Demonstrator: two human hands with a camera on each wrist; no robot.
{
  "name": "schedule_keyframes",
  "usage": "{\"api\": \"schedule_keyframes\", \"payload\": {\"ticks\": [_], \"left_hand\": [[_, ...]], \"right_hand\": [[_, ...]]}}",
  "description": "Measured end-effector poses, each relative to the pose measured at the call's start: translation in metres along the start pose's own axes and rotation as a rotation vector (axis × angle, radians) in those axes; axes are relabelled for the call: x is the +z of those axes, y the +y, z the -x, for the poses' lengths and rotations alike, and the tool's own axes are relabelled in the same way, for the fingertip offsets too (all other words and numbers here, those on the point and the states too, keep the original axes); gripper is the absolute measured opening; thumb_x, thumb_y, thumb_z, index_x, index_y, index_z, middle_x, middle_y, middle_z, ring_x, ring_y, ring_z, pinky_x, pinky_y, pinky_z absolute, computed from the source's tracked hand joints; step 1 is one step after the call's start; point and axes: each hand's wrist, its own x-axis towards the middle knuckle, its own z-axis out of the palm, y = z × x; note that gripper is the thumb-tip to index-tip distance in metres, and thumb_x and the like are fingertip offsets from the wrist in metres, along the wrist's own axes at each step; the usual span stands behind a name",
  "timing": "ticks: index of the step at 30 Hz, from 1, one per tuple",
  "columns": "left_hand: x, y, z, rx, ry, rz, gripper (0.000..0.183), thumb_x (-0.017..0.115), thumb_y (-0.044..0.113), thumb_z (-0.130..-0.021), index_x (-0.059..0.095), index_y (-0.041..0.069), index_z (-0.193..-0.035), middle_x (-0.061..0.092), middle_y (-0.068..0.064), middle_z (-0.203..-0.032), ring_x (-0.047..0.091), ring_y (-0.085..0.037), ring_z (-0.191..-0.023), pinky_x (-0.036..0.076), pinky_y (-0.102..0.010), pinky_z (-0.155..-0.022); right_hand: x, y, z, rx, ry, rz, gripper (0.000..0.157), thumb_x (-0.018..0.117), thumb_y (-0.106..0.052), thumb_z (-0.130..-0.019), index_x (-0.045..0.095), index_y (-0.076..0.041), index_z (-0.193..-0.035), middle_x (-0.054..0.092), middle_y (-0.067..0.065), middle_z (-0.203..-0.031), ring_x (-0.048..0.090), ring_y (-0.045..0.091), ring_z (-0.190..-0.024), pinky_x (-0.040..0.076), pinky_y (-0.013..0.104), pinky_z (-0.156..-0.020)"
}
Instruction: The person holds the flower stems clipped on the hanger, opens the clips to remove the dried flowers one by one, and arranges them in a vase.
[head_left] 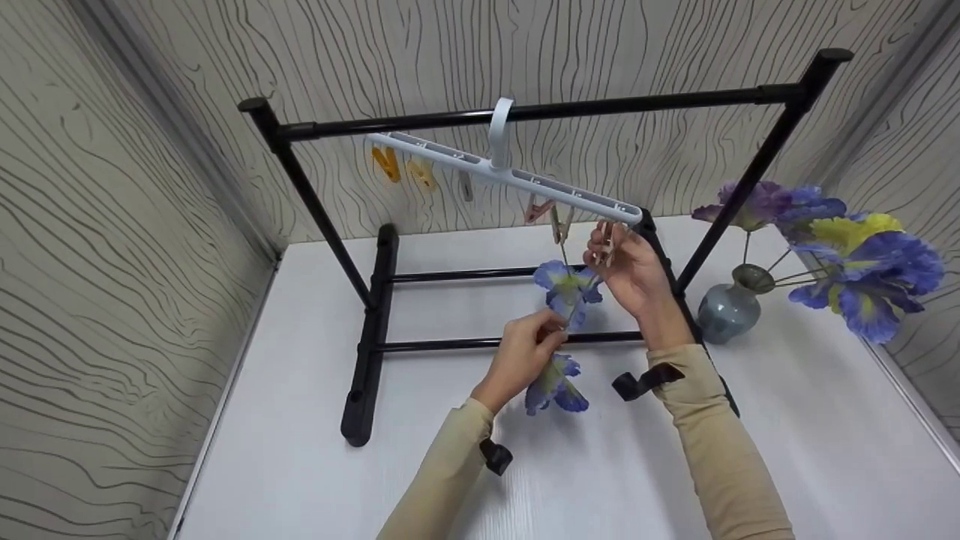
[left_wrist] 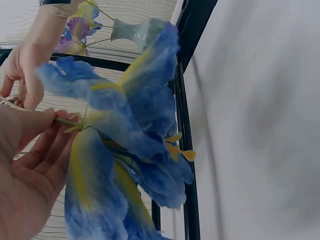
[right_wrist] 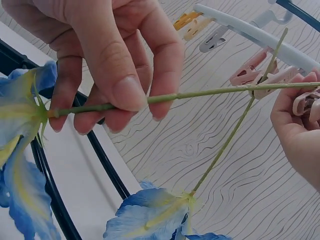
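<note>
My left hand (head_left: 525, 352) pinches the green stem (right_wrist: 210, 91) of a blue-and-yellow artificial iris (left_wrist: 145, 115), just behind its bloom. The stem's far end reaches my right hand (head_left: 636, 271), whose fingers grip a pale clothespin (head_left: 607, 244) at the right end of a light-blue clip hanger (head_left: 450, 155). Whether the clothespin bites the stem is hidden by the fingers. A second iris (head_left: 559, 281) hangs bloom-down from the neighbouring beige clothespin (head_left: 559, 225). In the right wrist view the two stems cross in front of the clips.
The hanger hooks over a black rack's top bar (head_left: 637, 105). More clothespins, including an orange one (head_left: 386, 163) and a pink one (head_left: 537, 208), dangle from it. At right, a grey-blue vase (head_left: 727, 311) holds purple, blue and yellow irises (head_left: 874, 262) on the white table (head_left: 300, 390).
</note>
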Motion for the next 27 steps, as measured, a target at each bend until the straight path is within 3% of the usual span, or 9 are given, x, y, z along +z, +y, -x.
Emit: {"api": "schedule_keyframes", "payload": {"ticks": [6, 9, 13, 15, 18, 22, 25, 27], "left_hand": [[-0.003, 0.0, 0.0, 0.019, 0.021, -0.026, 0.008, 0.068, 0.004, -0.1, 0.074, 0.007, -0.105, 0.074, -0.001, -0.092, 0.064, -0.005, -0.08, 0.054, -0.021, -0.073], [-0.004, -0.002, 0.0, 0.029, 0.041, -0.041, 0.009, 0.068, 0.003, -0.099, 0.074, 0.006, -0.106, 0.074, -0.003, -0.095, 0.067, -0.009, -0.085, 0.055, -0.022, -0.076], [-0.006, -0.004, 0.001, 0.044, 0.065, -0.071, 0.009, 0.069, 0.001, -0.099, 0.074, 0.005, -0.104, 0.073, -0.004, -0.096, 0.068, -0.011, -0.088, 0.056, -0.023, -0.077], [-0.007, -0.005, 0.002, 0.053, 0.073, -0.105, 0.008, 0.069, 0.001, -0.098, 0.074, 0.006, -0.102, 0.072, -0.005, -0.096, 0.067, -0.012, -0.088, 0.056, -0.023, -0.077], [-0.009, -0.005, 0.002, 0.063, 0.076, -0.186, 0.009, 0.069, 0.002, -0.098, 0.075, 0.008, -0.101, 0.071, -0.003, -0.096, 0.066, -0.012, -0.088, 0.055, -0.024, -0.076], [-0.011, -0.008, 0.003, 0.097, 0.089, -0.337, 0.008, 0.072, 0.003, -0.097, 0.075, 0.011, -0.098, 0.07, -0.001, -0.095, 0.066, -0.012, -0.088, 0.055, -0.026, -0.076], [-0.011, -0.011, 0.003, 0.129, 0.113, -0.441, 0.01, 0.073, 0.002, -0.096, 0.075, 0.012, -0.095, 0.069, -0.001, -0.092, 0.066, -0.015, -0.087, 0.055, -0.028, -0.076], [-0.012, -0.012, 0.003, 0.145, 0.128, -0.488, 0.011, 0.073, 0.001, -0.095, 0.076, 0.012, -0.093, 0.069, -0.002, -0.091, 0.067, -0.017, -0.086, 0.056, -0.03, -0.075]], "right_hand": [[-0.001, -0.003, 0.001, 0.001, 0.091, 0.087, 0.021, 0.059, -0.018, -0.107, 0.066, 0.002, -0.112, 0.063, 0.015, -0.104, 0.061, 0.023, -0.089, 0.054, 0.034, -0.08], [-0.002, -0.005, 0.002, 0.001, 0.146, 0.237, 0.03, 0.061, -0.028, -0.106, 0.07, 0.0, -0.115, 0.068, 0.013, -0.106, 0.063, 0.023, -0.093, 0.054, 0.035, -0.082], [-0.003, -0.01, 0.005, 0.102, 0.163, 0.501, 0.045, 0.055, -0.043, -0.107, 0.07, -0.003, -0.121, 0.072, 0.011, -0.115, 0.066, 0.025, -0.105, 0.054, 0.038, -0.089], [-0.004, -0.014, 0.008, 0.193, 0.132, 0.62, 0.049, 0.052, -0.046, -0.108, 0.067, -0.003, -0.126, 0.07, 0.01, -0.121, 0.066, 0.027, -0.111, 0.054, 0.04, -0.093], [-0.007, -0.02, 0.013, 0.351, 0.052, 0.755, 0.042, 0.053, -0.036, -0.11, 0.064, -0.002, -0.13, 0.069, 0.011, -0.123, 0.066, 0.027, -0.112, 0.054, 0.04, -0.094], [-0.014, -0.025, 0.021, 0.537, -0.106, 0.953, 0.027, 0.058, -0.015, -0.107, 0.067, 0.001, -0.126, 0.072, 0.009, -0.115, 0.07, 0.022, -0.098, 0.056, 0.029, -0.077], [-0.017, -0.026, 0.027, 0.61, -0.218, 1.091, 0.023, 0.063, -0.01, -0.103, 0.07, 0.003, -0.12, 0.074, 0.01, -0.103, 0.069, 0.016, -0.083, 0.049, 0.022, -0.063], [-0.018, -0.027, 0.031, 0.64, -0.263, 1.154, 0.023, 0.066, -0.011, -0.101, 0.071, 0.006, -0.117, 0.074, 0.009, -0.097, 0.067, 0.013, -0.078, 0.048, 0.02, -0.062]]}}
